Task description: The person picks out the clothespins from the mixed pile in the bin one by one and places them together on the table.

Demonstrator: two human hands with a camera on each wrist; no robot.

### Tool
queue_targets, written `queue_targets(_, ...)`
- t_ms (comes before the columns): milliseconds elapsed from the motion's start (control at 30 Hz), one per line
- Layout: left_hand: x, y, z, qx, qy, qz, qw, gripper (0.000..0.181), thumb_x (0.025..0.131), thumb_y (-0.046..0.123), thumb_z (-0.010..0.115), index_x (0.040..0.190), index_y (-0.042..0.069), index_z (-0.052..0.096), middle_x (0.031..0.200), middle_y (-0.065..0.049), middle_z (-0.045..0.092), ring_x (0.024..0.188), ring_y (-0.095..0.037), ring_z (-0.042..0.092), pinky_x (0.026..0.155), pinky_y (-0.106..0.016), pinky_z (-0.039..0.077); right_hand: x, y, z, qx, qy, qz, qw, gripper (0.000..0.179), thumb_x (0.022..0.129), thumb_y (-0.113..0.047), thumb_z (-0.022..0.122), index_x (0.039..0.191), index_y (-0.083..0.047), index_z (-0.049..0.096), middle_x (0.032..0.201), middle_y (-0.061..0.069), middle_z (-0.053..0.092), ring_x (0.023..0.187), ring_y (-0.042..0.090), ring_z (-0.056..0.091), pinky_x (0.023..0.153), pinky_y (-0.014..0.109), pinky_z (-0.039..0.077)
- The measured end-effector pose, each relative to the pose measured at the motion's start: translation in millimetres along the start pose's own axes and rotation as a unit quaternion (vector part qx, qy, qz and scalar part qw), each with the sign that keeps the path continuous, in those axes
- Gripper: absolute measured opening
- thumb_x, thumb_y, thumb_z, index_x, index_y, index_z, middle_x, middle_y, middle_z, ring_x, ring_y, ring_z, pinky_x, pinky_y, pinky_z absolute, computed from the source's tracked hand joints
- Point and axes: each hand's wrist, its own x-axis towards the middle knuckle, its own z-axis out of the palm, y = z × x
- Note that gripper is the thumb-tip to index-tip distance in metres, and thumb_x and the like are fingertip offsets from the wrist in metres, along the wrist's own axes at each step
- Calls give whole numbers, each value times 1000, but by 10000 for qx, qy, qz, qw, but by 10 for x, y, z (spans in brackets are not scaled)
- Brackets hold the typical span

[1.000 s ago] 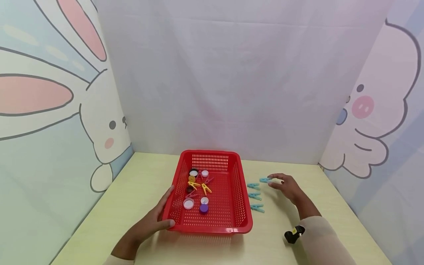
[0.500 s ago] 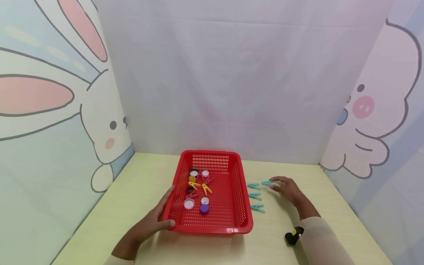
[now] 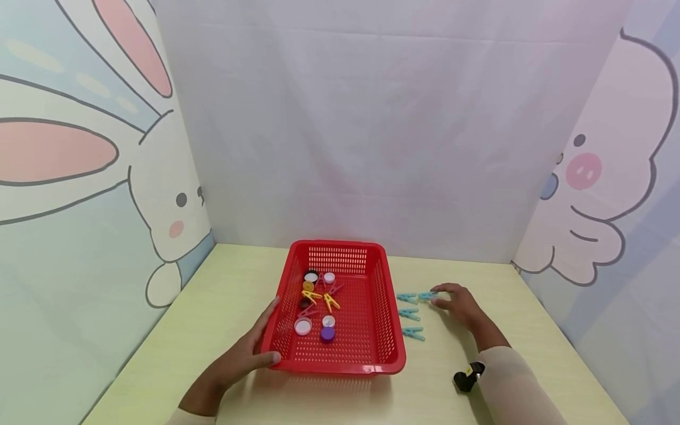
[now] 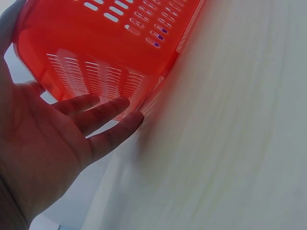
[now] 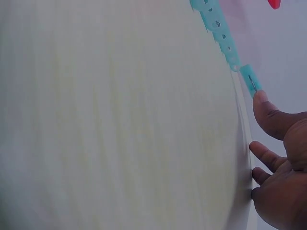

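Note:
At the near left corner of a red plastic basket (image 3: 366, 368), my left hand (image 3: 240, 355) holds the side, thumb at the rim. In the left wrist view its fingers (image 4: 111, 135) reach against the slotted outer wall. My right hand (image 3: 461, 304) pinches the right end of a light blue clothespin (image 3: 427, 296) between thumb and fingers. In the right wrist view the thumb (image 5: 271, 117) meets that clothespin's end, and the other fingers rest at the tabletop. Its left end is right beside another blue clothespin (image 3: 407, 297). Below that lie two more blue clothespins, stacked in a column along the basket's right wall.
Inside the basket are yellow clothespins (image 3: 330, 303), dark pink clothespins (image 3: 336, 288), a purple cap (image 3: 327, 334) and several white, black and yellow caps. The pale wooden table (image 3: 239, 277) ends at a white back curtain (image 3: 361, 147). Cartoon-printed walls stand at both sides.
The right hand has shifted the blue clothespin slightly right, then back left and nearer, level with the top clothespin of the column. The left hand and basket have stayed in place.

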Motion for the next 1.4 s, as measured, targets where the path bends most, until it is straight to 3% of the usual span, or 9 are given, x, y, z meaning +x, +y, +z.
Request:
queue_targets(200, -9, 6, 6, 66, 28, 25, 10000, 113, 98, 29, 76, 176, 38, -4, 179, -27, 14, 144, -41, 53, 97, -40, 67, 3, 52, 20, -79, 71, -80, 9999, 32, 99, -14, 81, 125, 3, 76, 153, 36, 54, 150, 59, 40, 128, 75, 25)
queue_targets(433, -11, 4, 7, 63, 19, 39, 10000, 113, 98, 28, 77, 176, 38, -5, 179, -26, 13, 145, -42, 51, 97, -40, 67, 35, 102, 27, -682, 135, -472, 9965, 27, 97, -10, 81, 121, 3, 78, 150, 42, 52, 144, 63, 43, 122, 78, 33)
queue_targets(767, -17, 19, 6, 39, 24, 12, 10000, 114, 97, 26, 77, 176, 38, -4, 178, -26, 16, 144, -40, 51, 96, -40, 67, 33, 103, 26, -599, -45, -236, 9979, 32, 100, -11, 79, 128, 5, 75, 156, 43, 41, 150, 66, 35, 126, 78, 29)
queue_targets(1400, -13, 30, 0, 10, -14, 44, 10000, 113, 98, 27, 77, 176, 38, -4, 177, -26, 17, 143, -40, 52, 96, -40, 67, 16, 91, 4, -496, -185, -96, 9986, 39, 98, -15, 81, 132, 3, 73, 160, 41, 38, 152, 65, 32, 126, 79, 26)
